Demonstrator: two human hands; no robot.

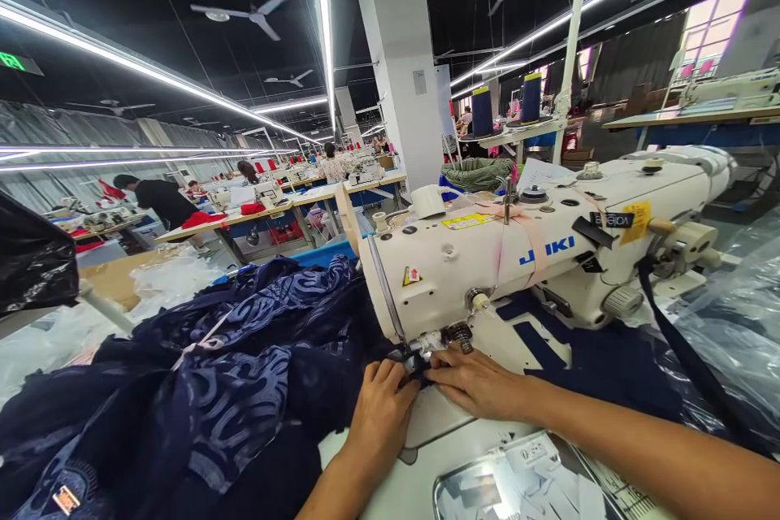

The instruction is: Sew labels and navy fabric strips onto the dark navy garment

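Observation:
A white sewing machine [451, 260] stands across the table in front of me, its needle end on the left. My left hand [383, 406] is closed, fingers bent and pressed together on navy fabric [426, 380] just in front of the presser foot [416, 353]. From the right, my right hand [478, 382] comes in with its fingers closed on the same fabric beside the foot. Only a small part of that fabric shows between my hands. To the left lies a large heap of navy garments [244, 390] with pale curved prints, partly tied with a light strip.
A tray [435, 496] with white labels lies near the front edge. Flat navy pieces [621, 357] rest behind my right forearm, under a hanging dark strap [688, 349]. Clear plastic [737, 301] is at right. Two navy thread cones [531, 100] stand behind. People work farther back.

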